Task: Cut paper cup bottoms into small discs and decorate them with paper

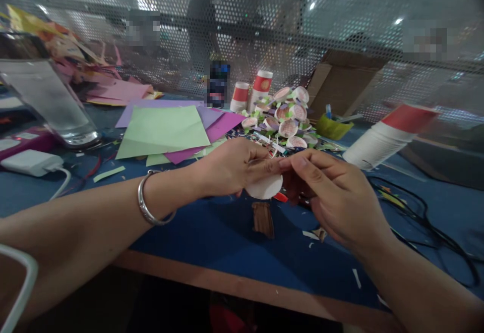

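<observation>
A white round disc (pixel 265 185), like the bottom of a paper cup, is gripped by my left hand (pixel 236 169), a silver bangle on that wrist. My right hand (pixel 333 181) is closed in a pinch, thumb against forefinger, its tips meeting the left fingertips at the disc's upper right edge. What lies in that pinch is hidden. Something small and red (pixel 281 197) shows just under the disc. Below it on the blue table lies a brown piece of corrugated cardboard (pixel 262 219). Behind my hands is a pile of small cup-bottom pieces (pixel 288 127) with green paper bits.
Coloured paper sheets (pixel 162 131) lie left of centre. A glass of water (pixel 45 96) and a white charger (pixel 32 163) stand far left. Stacked paper cups (pixel 389 136) lean at right, near black cables (pixel 423 222). A cardboard box (pixel 344 83) rests against the perforated screen (pixel 170 55).
</observation>
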The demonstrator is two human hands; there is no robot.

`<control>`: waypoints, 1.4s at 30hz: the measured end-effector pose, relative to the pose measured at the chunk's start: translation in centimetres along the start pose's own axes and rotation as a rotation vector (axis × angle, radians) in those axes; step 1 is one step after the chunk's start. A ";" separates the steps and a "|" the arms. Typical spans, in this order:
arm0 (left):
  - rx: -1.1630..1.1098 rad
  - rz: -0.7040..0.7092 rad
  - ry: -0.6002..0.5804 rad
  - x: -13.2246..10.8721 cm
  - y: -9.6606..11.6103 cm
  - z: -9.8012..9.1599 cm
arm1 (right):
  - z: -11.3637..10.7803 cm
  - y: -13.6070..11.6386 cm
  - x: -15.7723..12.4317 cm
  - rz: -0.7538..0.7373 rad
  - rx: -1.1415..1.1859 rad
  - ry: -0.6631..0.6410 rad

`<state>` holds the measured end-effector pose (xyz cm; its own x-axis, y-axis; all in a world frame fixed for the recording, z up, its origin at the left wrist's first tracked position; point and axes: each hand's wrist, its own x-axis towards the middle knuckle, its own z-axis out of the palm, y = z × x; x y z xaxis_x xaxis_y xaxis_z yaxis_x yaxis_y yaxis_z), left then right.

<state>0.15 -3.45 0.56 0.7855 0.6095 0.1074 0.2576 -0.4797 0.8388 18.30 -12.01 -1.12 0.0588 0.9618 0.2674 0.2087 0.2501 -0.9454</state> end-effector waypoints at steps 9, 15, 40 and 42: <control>0.209 0.163 0.025 0.0 0.1 -0.6 | -0.2 0.6 0.5 0.061 -0.038 0.047; 0.190 0.068 0.081 0.0 0.6 -1.5 | 0.0 -0.2 0.4 0.026 -0.201 -0.026; -0.639 0.041 0.577 1.7 -2.0 -2.7 | 2.8 1.3 7.8 -0.239 -1.005 -0.464; -0.622 0.040 0.569 1.8 -2.1 -2.8 | 3.0 1.2 7.9 -0.238 -0.994 -0.490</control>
<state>-0.54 0.36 0.50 0.3410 0.9044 0.2565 -0.2522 -0.1749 0.9517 16.06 -3.77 -0.74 -0.4295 0.8961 0.1122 0.8593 0.4437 -0.2544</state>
